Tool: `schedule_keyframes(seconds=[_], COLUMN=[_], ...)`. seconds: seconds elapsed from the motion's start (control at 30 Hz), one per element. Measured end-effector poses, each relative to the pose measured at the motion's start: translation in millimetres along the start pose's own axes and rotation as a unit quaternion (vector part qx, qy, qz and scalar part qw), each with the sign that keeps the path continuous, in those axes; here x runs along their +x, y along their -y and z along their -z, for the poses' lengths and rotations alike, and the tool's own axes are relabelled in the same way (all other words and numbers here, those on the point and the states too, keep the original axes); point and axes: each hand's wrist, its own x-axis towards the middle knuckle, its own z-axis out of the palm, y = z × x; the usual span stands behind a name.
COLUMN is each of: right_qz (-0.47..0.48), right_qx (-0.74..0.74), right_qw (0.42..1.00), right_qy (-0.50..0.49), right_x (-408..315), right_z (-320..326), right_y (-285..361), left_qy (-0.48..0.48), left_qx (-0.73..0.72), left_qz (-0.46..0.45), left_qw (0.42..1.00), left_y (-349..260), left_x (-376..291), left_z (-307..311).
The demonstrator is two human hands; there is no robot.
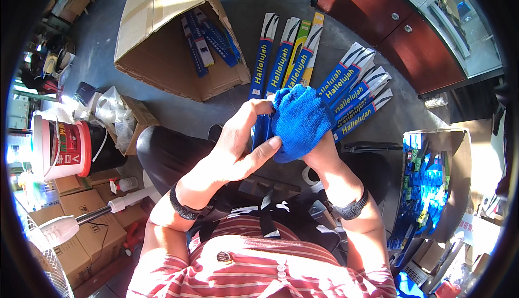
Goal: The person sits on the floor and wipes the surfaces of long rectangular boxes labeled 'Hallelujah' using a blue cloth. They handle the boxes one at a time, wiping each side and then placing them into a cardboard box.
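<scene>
My left hand (239, 144) grips a narrow blue package (261, 130), seen nearly end-on and mostly hidden by my fingers and the cloth. Its thumb reaches to the edge of a blue terry cloth (302, 121). That cloth is bunched in my right hand (324, 152), covers most of its fingers and presses against the package. Beyond my hands, several long blue-and-white wiper blade boxes (259, 67) lie fanned on the dark floor. A second group of similar boxes (357, 91) spreads to the right.
A large open cardboard carton (158, 55) lies on its side with several blue boxes (202, 42) inside. At right stands another carton (458, 176) packed with blue packages (425, 184). Buckets (67, 146) are at left; a red cabinet (389, 22) is at back right.
</scene>
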Motion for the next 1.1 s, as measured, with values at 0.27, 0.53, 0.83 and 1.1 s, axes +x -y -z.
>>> schedule_keyframes(seconds=[0.27,0.53,0.83,1.1], right_qz=[-0.020,-0.044,-0.098,-0.019], right_qx=[0.033,-0.023,0.116,0.088], right_qw=[0.999,0.999,0.988,0.996], right_qy=[0.025,0.013,-0.022,0.022], right_x=[-4,-6,-7,-7], right_z=[-8,-10,-10,-15], right_y=[14,24,12,5], left_qy=[-0.049,-0.054,-0.118,-0.106], left_qx=[-0.010,-0.162,-0.057,-0.042], left_qz=[0.019,0.106,0.000,0.017], left_qw=[0.999,0.980,0.991,0.993], left_y=[-4,-6,4,3], left_x=[-14,-25,-19,-19], left_z=[-18,-24,-26,-18])
